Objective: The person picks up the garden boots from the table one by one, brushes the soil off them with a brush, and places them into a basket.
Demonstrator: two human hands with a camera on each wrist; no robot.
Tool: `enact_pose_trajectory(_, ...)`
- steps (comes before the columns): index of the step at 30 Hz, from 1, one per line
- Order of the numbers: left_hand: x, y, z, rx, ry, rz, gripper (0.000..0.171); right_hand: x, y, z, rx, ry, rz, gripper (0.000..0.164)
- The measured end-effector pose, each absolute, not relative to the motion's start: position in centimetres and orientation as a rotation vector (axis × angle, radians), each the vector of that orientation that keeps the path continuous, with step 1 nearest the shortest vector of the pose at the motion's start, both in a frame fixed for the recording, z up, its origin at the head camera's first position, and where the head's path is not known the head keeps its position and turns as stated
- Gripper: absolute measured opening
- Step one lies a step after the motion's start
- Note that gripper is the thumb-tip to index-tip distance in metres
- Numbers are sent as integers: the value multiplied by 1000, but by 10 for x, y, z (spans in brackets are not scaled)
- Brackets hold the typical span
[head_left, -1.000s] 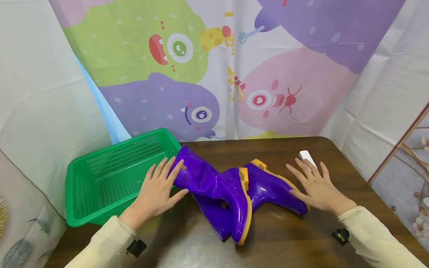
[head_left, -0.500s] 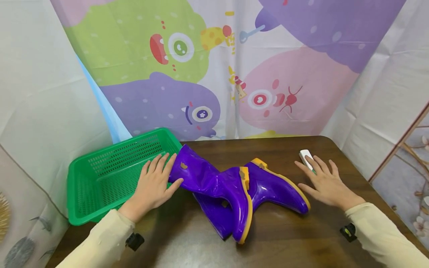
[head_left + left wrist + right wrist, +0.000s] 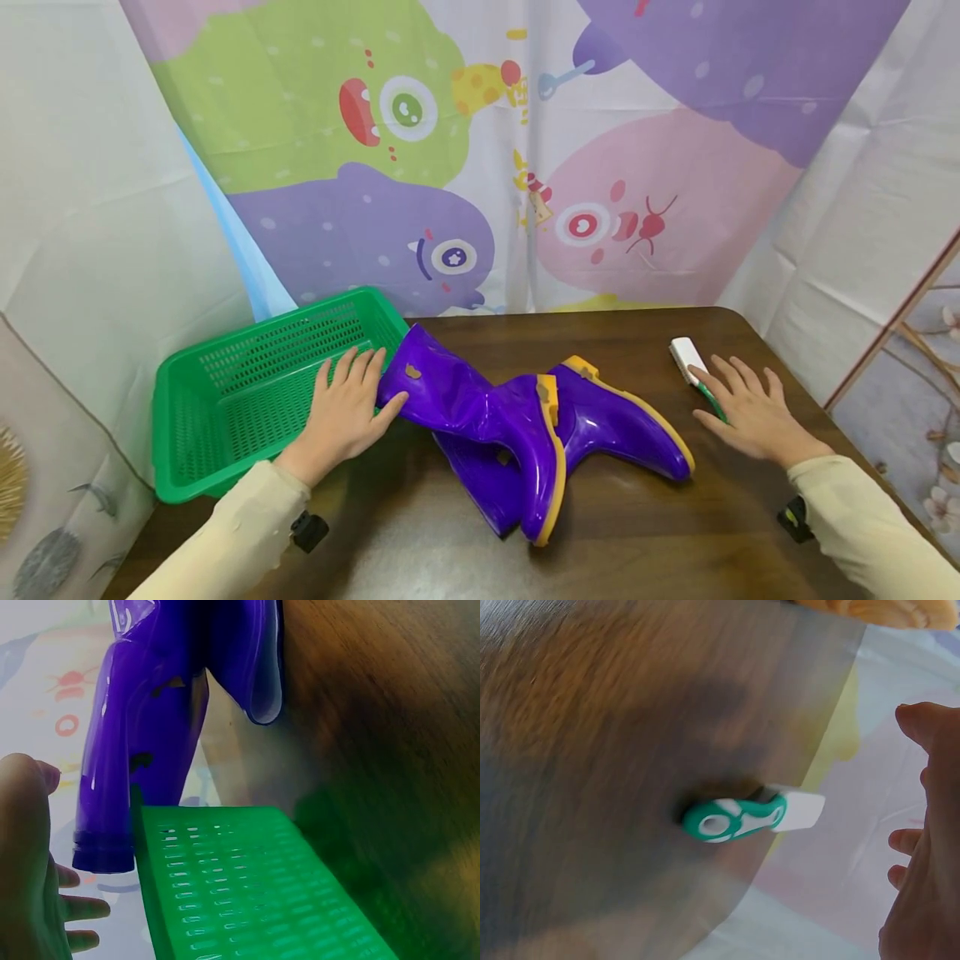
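Observation:
Two purple rubber boots with yellow soles lie crossed on the table, the upper boot (image 3: 457, 396) over the lower boot (image 3: 611, 425). Brown patches show on the upper boot's shaft and heel. My left hand (image 3: 341, 412), fingers spread, hovers between that shaft's top and the green basket (image 3: 160, 433). In the left wrist view, the shaft (image 3: 105, 787) reaches over the basket's wall (image 3: 225, 877). Over on the right, my right hand (image 3: 750, 417) hangs palm down with loose fingers, overlapping the handle of a white-and-green brush (image 3: 686, 358). Neither hand holds anything.
The dark wooden table (image 3: 420, 550) runs back to a cartoon-printed curtain (image 3: 630, 192). Pale cloth walls close in both sides. In the right wrist view, the brush (image 3: 739, 817) lies near the table's far edge, with a boot sole (image 3: 892, 609) at the top.
My right hand has drifted right, away from the boot toe, uncovering more of the brush. My left hand has pulled back slightly left from the boot shaft. Boots and basket stay put.

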State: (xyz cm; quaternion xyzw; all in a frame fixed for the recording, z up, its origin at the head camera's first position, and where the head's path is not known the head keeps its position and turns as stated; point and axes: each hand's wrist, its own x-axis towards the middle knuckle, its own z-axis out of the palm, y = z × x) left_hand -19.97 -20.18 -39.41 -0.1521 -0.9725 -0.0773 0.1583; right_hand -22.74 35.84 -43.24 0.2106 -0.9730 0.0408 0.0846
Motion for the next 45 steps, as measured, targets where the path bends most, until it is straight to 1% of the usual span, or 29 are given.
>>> enact_pose_trajectory(11, -203, -199, -400, -386, -2811, -221, 69, -238, 372, -447, 538, -2959, 120, 63)
enact_pose_trajectory(18, -202, -199, -403, -398, -2787, -232, 63, -246, 379, -457, 483, -3023, 103, 63)
enact_pose_trajectory(24, -203, -199, -405, -394, -2796, -272, 63, -254, 385, -467, 422, -3060, 94, 61)
enact_pose_trajectory(36, -206, -198, -413, -392, -2768, -315, 61, -260, 388, -481, 306, -3083, 114, 64)
enact_pose_trajectory(39, -207, -198, -414, -386, -2769, -322, 62, -261, 388, -484, 284, -3082, 118, 63)
enact_pose_trajectory(45, -206, -197, -415, -392, -2767, -341, 60, -261, 387, -487, 262, -3086, 128, 56)
